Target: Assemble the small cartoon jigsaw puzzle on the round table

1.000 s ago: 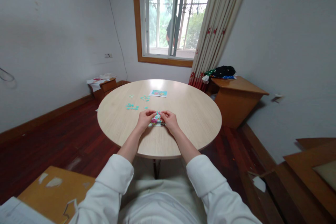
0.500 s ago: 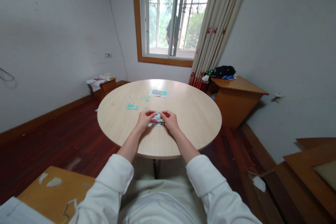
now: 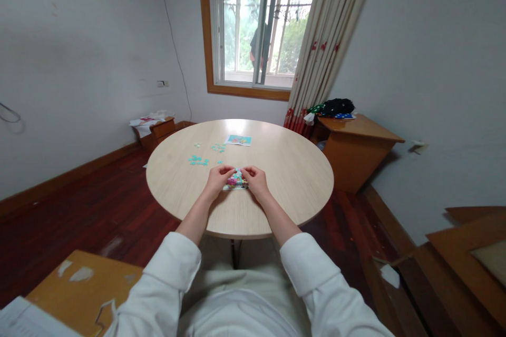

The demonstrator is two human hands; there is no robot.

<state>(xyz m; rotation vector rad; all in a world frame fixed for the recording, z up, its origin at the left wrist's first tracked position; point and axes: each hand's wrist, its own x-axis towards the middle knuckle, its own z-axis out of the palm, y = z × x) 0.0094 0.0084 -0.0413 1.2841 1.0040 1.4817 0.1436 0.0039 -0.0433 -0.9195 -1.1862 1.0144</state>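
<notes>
A partly joined jigsaw puzzle, pink, white and turquoise, lies flat near the front of the round table. My left hand is closed at its left side, thumb and fingers pinched along the upper left edge. From the other side my right hand pinches at the upper right edge. The fingertips of both hands nearly meet at the puzzle's far side; they cover parts of it, so single pieces under them cannot be made out. One loose turquoise piece lies just beyond my left hand.
On the pale round table, several turquoise puzzle pieces lie to the left, with another cluster behind. A picture sheet rests farther back. Right of the table stands a wooden cabinet bearing dark cloth. A person is beyond the window.
</notes>
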